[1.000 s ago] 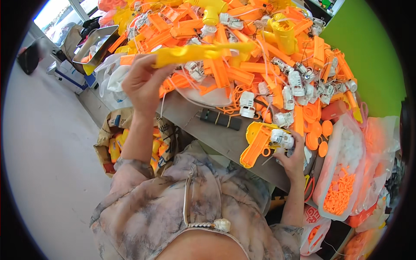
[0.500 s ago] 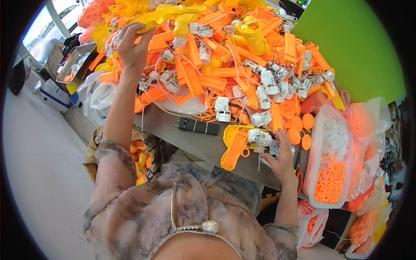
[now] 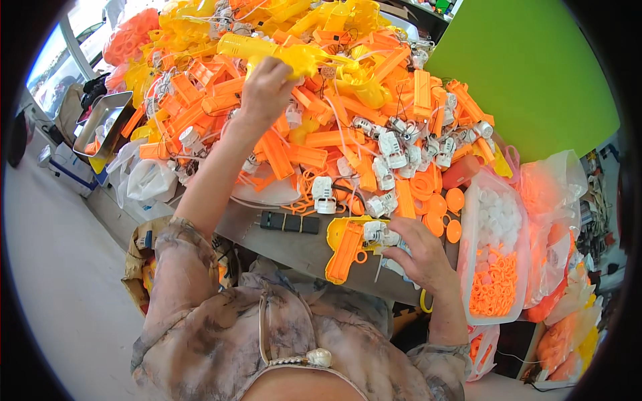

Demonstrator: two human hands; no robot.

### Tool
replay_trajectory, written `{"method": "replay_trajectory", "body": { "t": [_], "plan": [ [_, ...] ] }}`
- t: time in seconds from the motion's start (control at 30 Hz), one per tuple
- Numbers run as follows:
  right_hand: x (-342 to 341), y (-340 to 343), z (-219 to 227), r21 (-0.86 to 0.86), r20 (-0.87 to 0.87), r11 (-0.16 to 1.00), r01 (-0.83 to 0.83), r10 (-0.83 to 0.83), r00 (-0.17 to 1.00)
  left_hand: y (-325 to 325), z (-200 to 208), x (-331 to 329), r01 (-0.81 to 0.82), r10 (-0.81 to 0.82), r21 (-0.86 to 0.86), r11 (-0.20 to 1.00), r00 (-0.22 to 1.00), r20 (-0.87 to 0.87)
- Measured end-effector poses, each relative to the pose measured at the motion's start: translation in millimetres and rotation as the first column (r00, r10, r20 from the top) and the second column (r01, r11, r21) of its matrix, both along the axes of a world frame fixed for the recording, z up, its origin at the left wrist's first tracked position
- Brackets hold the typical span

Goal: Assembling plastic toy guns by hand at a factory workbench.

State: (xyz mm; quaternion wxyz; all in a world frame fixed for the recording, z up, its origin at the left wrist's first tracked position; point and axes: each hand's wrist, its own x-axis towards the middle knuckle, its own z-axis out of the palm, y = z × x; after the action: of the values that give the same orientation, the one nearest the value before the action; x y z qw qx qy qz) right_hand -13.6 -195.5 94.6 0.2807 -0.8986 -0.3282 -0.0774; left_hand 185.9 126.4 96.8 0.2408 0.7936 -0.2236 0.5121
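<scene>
A yellow plastic toy-gun shell half (image 3: 301, 60) is held up over the heap by my left hand (image 3: 266, 97), fingers closed on its edge. Lower down, on the grey table (image 3: 294, 257), lies another yellow shell half (image 3: 332, 230) with an orange grip piece (image 3: 346, 252) and a white mechanism (image 3: 376, 233) set in it. My right hand (image 3: 428, 257) is curled round the right end of this toy-gun half, thumb and fingers on either side. Its barrel end is hidden behind that hand. A thin clear tube (image 3: 379, 269) hangs below the mechanism.
A large heap of orange parts (image 3: 274, 154), white mechanisms and yellow shells covers the far table. A dark block with rubber bands (image 3: 289, 222) lies left of the assembly. A clear tub (image 3: 466, 267) of small orange and white pieces stands right. A green panel (image 3: 528, 80) rises behind.
My left hand has swung right with the yellow shell half, which now lies turned differently over the heap. My right hand has closed in round the end of the toy-gun half. The view has shifted slightly.
</scene>
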Motion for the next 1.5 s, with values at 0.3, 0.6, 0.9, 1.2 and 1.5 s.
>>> {"method": "replay_trajectory", "body": {
  "t": [0.3, 0.6, 0.9, 1.2, 1.5],
  "plan": [
    [28, -2, 16, -0.080, -0.054, 0.997, -0.020, 0.016, 0.998, 3, -12, -23, -0.026, 0.083, 0.195, 0.980, 0.952, -0.294],
    [246, 51, 88, -0.218, 0.384, 0.967, 0.132, -0.039, 0.923, 5, -13, -28, -0.055, 0.124, 0.214, 0.975, 0.939, -0.322],
    [321, 94, 56, -0.539, 0.146, 0.824, 0.173, -0.111, 0.983, 6, -20, -32, 0.032, 0.011, 0.145, 0.989, 0.956, -0.293],
    [307, 62, 99, 0.694, -0.396, 0.688, 0.212, 0.119, 0.910, 17, -17, -57, 0.029, -0.021, 0.043, 0.999, 0.985, -0.170],
    [283, 59, 101, 0.762, -0.398, 0.598, 0.250, 0.128, 0.908, 20, -31, -57, -0.062, 0.115, 0.209, 0.976, 0.961, -0.251]
  ]
}}
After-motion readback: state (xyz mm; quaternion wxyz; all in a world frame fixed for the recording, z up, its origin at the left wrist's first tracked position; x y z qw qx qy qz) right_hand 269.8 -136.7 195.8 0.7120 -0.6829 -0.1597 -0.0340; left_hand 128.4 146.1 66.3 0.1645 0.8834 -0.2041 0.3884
